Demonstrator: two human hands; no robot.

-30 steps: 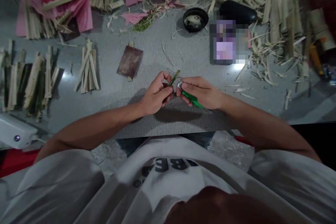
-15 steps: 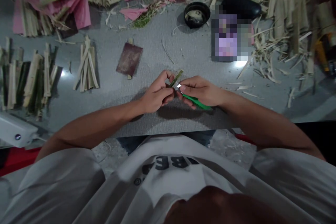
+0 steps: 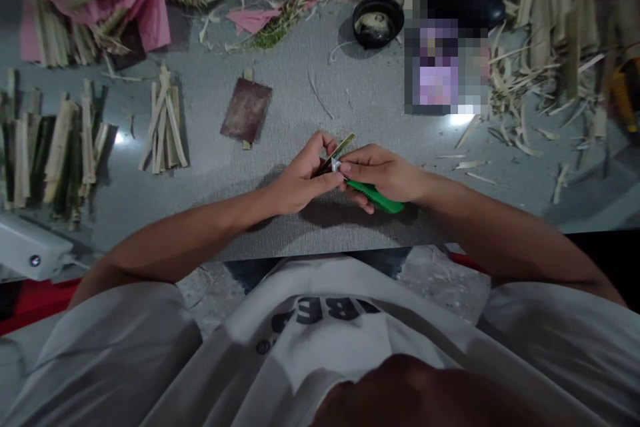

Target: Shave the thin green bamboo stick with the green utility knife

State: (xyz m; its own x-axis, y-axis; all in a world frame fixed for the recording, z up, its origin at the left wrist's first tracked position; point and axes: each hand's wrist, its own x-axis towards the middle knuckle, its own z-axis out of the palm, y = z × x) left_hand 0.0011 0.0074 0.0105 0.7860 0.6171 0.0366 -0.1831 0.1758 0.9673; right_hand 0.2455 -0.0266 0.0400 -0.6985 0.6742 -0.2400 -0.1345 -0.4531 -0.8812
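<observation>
My left hand (image 3: 300,180) is closed in a pinch round a short green bamboo strip (image 3: 344,144), whose far end sticks out past my fingers. My right hand (image 3: 385,173) is wrapped round a green-handled utility knife (image 3: 375,197). The knife's metal blade tip (image 3: 336,165) lies against the strip right beside my left fingertips. Both hands meet above the grey mat (image 3: 320,107) near the table's front edge.
A brown sandpaper piece (image 3: 247,111) lies left of my hands, with bundles of split bamboo (image 3: 165,123) further left. A black bowl (image 3: 377,21), a black case (image 3: 467,5), pink paper scraps (image 3: 150,7) and heaps of bamboo shavings (image 3: 540,47) crowd the back and right.
The knife blade has slid in along the strip toward my left fingers, and more of the green handle shows below my right hand. The strip's free end has tilted a little to the right.
</observation>
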